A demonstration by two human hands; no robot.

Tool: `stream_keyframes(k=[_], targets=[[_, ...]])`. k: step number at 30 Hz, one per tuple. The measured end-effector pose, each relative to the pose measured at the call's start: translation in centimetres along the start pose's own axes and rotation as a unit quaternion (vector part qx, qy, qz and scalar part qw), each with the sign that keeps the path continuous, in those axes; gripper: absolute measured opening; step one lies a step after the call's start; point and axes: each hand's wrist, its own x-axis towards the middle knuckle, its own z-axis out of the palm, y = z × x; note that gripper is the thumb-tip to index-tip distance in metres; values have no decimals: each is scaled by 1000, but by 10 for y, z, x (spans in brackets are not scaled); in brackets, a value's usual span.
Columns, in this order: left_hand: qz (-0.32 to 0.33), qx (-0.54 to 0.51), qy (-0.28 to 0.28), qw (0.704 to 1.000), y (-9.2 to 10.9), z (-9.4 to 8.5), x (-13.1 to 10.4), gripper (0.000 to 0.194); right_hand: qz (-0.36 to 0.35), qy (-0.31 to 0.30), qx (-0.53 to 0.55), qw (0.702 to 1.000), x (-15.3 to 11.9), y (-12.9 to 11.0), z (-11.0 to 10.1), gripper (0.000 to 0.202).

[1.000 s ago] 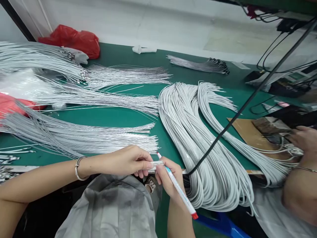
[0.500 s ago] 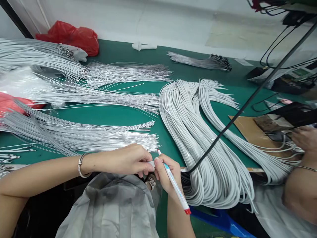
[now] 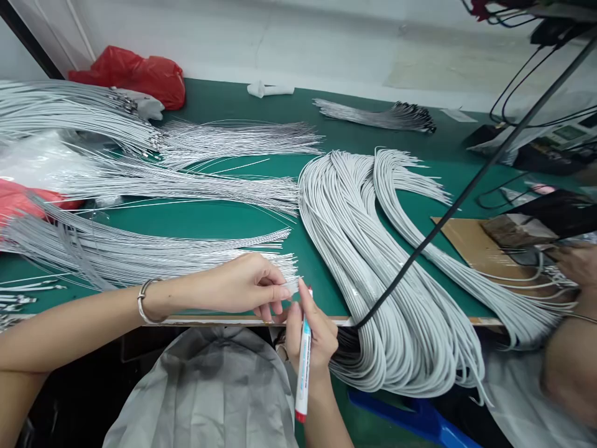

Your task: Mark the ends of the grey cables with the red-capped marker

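My right hand (image 3: pixel 311 333) holds a white marker pen (image 3: pixel 303 373) with a red end and blue print, its tail pointing down toward me. The thumb and forefinger of that hand are close to my left fingertips. My left hand (image 3: pixel 254 289), with a metal bangle (image 3: pixel 142 302) on the wrist, is closed in a pinch. A small pale piece (image 3: pixel 292 286) shows at its fingertips, too small to name. Just behind this hand lie the cut ends of a bundle of thin grey wires (image 3: pixel 186 261). The marker's tip is partly hidden by my right fingers.
Thick white cables (image 3: pixel 387 280) hang over the table edge to the right, crossed by a black rod (image 3: pixel 433 230). More wire bundles (image 3: pixel 224 183) lie on the green table (image 3: pixel 209 218). Another person's hand (image 3: pixel 578 264) is at the right, near cardboard (image 3: pixel 466 242). Red bags (image 3: pixel 135 74) sit at back left.
The marker has swung from a slant to nearly upright, its tail moving left. My right forefinger has lifted. My left hand has risen slightly, over the wire ends.
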Motion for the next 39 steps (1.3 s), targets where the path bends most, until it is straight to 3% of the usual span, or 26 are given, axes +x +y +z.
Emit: stream_keyframes(k=[3, 7, 15, 18, 20, 22, 23, 25, 30, 36, 39], targets=[[2, 4, 0, 1000, 1, 2, 3, 28, 6, -15, 2, 1000, -3, 0, -2, 56], [9, 27, -8, 1000, 3, 3, 3, 27, 73, -18, 33, 997, -2, 2, -9, 55], [3, 23, -23, 999, 2, 2, 1, 31, 0, -27, 7, 1000, 0, 2, -8, 58], [10, 45, -26, 999, -9, 4, 4, 33, 43, -60, 14, 997, 0, 6, -14, 47], [4, 83, -35, 996, -23, 7, 10, 31, 110, -34, 82, 990, 2, 13, -22, 49], [-6, 116, -48, 992, -39, 12, 18, 30, 170, 43, 181, 968, 4, 21, -28, 55], [-13, 126, -53, 991, -47, 13, 23, 30, 185, 76, 221, 955, 4, 24, -30, 52], [-22, 127, -59, 990, -59, 16, 30, 32, 203, 86, 247, 943, 4, 29, -31, 34], [-65, 76, -89, 991, -67, 12, 41, 30, 242, -16, 155, 958, -4, 34, -22, 15], [-86, 31, -104, 990, -70, 11, 45, 28, 159, 27, 30, 986, -9, 35, -12, 31], [-81, 40, -101, 991, -71, 11, 46, 29, 125, 28, -6, 992, -8, 34, -11, 29]])
